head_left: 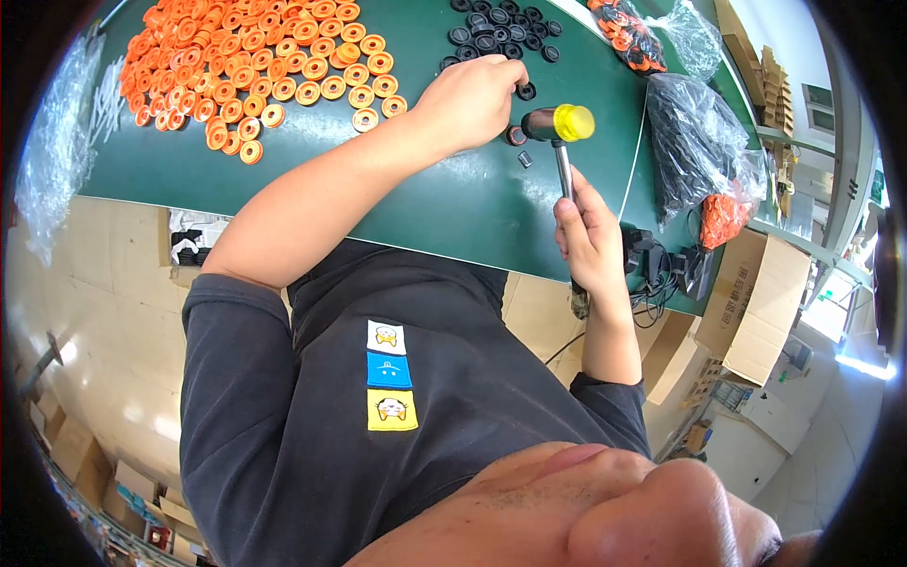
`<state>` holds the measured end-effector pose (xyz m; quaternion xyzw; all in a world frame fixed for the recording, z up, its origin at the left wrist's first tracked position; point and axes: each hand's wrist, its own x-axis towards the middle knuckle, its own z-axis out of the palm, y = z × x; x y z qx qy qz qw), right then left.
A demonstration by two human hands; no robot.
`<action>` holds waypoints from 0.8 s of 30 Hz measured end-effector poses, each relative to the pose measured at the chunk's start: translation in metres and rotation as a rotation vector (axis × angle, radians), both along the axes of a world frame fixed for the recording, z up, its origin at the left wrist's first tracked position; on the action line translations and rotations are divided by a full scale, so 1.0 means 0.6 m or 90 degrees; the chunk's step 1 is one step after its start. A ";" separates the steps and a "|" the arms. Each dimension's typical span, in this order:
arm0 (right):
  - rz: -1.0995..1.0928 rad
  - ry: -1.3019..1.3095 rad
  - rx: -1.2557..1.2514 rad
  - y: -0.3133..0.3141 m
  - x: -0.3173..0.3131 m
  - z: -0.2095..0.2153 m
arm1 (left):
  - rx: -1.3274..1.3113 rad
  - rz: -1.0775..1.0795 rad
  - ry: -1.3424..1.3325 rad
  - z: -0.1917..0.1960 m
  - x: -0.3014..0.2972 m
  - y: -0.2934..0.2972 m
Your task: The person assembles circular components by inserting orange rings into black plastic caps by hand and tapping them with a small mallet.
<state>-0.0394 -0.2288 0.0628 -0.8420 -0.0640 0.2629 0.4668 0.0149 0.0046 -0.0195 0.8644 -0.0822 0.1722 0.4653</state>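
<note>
My right hand point(590, 231) is closed round the handle of a mallet point(566, 170). Its head has a bright yellow face point(573, 122) and a dark opposite face, raised over the green table. Reaching across the table, my left hand point(472, 102) has curled fingers, with the fingertips at a black round cap point(527, 92); part of the grip is hidden. Just under the mallet's dark face lies a small round piece with a reddish rim and dark middle point(516, 135). Close by is a small black piece point(525, 160).
Many orange grooved wheels point(307, 93) are heaped at the far left. Several black round caps point(487, 42) lie at the far middle. Plastic bags of black parts point(699, 142) and orange parts point(726, 219) stand right, near black cables point(657, 269) and a cardboard box point(756, 302).
</note>
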 end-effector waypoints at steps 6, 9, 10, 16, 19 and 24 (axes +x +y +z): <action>0.042 0.015 -0.001 0.000 0.004 -0.015 | 0.000 0.005 0.006 -0.001 0.001 0.000; 0.009 -0.028 0.046 -0.019 -0.009 -0.013 | -0.005 0.004 0.010 0.001 0.002 -0.001; 0.033 -0.078 0.026 -0.022 -0.015 -0.012 | -0.008 -0.004 0.016 0.004 0.004 -0.004; 0.019 -0.050 0.032 -0.022 -0.018 -0.021 | 0.019 -0.008 0.038 0.006 -0.001 0.000; -0.017 -0.064 0.058 -0.022 -0.019 -0.028 | 0.023 -0.016 0.033 0.012 0.000 0.001; -0.071 0.036 0.128 -0.032 0.007 -0.047 | 0.015 -0.097 0.048 0.017 -0.006 -0.004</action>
